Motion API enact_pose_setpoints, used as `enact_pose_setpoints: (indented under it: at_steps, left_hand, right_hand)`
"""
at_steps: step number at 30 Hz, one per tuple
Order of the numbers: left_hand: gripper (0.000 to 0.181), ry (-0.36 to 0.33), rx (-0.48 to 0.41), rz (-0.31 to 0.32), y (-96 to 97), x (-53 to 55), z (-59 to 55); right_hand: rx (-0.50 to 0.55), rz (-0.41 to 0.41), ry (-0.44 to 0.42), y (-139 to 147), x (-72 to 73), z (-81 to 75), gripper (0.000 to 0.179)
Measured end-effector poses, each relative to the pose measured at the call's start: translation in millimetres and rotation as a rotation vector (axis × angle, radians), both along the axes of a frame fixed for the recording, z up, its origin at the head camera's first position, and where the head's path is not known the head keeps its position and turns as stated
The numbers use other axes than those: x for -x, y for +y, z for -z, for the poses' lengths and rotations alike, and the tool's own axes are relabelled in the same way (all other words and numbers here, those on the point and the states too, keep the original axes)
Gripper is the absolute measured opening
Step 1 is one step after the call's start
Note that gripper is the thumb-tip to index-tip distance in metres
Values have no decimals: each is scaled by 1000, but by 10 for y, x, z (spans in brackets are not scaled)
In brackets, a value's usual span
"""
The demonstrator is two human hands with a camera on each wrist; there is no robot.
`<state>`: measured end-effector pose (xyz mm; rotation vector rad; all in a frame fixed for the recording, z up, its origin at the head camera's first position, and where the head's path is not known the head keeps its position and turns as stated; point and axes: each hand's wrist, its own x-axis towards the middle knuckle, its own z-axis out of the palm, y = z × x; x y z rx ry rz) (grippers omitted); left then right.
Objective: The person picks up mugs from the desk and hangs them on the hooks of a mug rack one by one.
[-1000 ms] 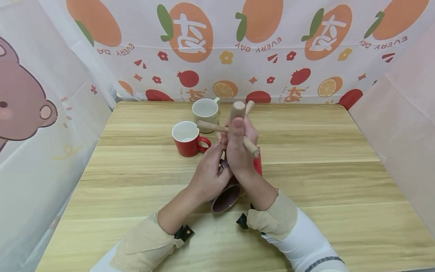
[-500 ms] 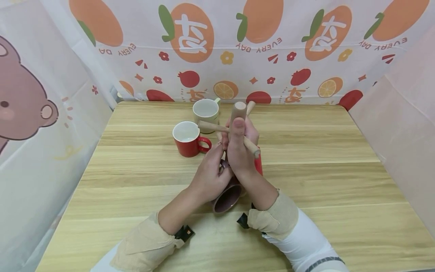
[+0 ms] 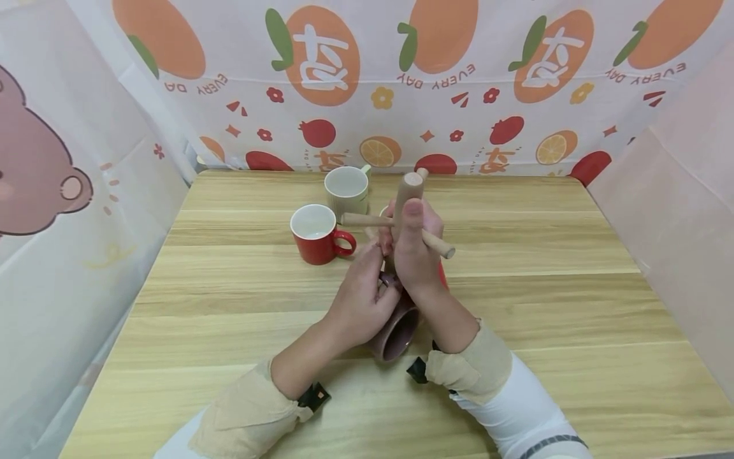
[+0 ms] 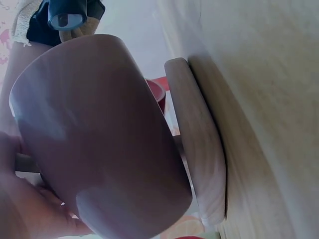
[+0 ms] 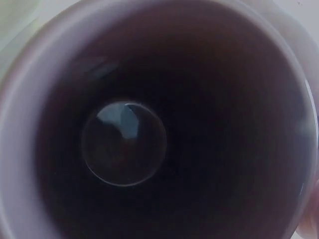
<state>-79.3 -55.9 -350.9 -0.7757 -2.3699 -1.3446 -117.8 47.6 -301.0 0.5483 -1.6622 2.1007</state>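
Observation:
Near the middle of the table stands a wooden mug tree (image 3: 407, 197) with pegs sticking out at the sides. My right hand (image 3: 417, 258) is wrapped round its post, thumb pointing up along the wood. My left hand (image 3: 361, 296) pinches the handle of a purple mug (image 3: 399, 335) low beside the post. That mug lies tilted, its mouth toward me, and my forearms partly cover it. In the left wrist view its side (image 4: 99, 134) fills much of the picture, close to the wooden base (image 4: 197, 144). The right wrist view looks into the mug's dark inside (image 5: 199, 124).
Left of the tree stands a red mug (image 3: 315, 245) with a white inside, handle toward the tree. Behind it is a pale mug (image 3: 346, 197) with a light green handle. Something red (image 3: 443, 274) shows partly behind my right wrist. A printed curtain (image 3: 424, 95) borders the table's back.
Both hands have shifted slightly right together with the purple mug. The mug tree's top has moved right and its pegs have turned a little. The two mugs at the left stay put.

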Motion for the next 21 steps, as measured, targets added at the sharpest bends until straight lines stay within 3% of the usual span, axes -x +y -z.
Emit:
enact_pose_setpoints:
  at_steps: [6,10,15,21]
  left_hand:
    - [33,35,21,-3,43,-15,-3]
    - [44,24,71,7,64,-35,-6]
    - [60,-24,155,19,69,-67,9]
    - [69,0,234,28,61,-75,27]
  right_hand:
    - [19,-65,-51,84,-13,-10,72]
    - [68,-135,-76,156,-4,-20,69]
    - [85,-245,-33,262,48,-24,65]
    - [99,-378,24,360,102,-27,57]
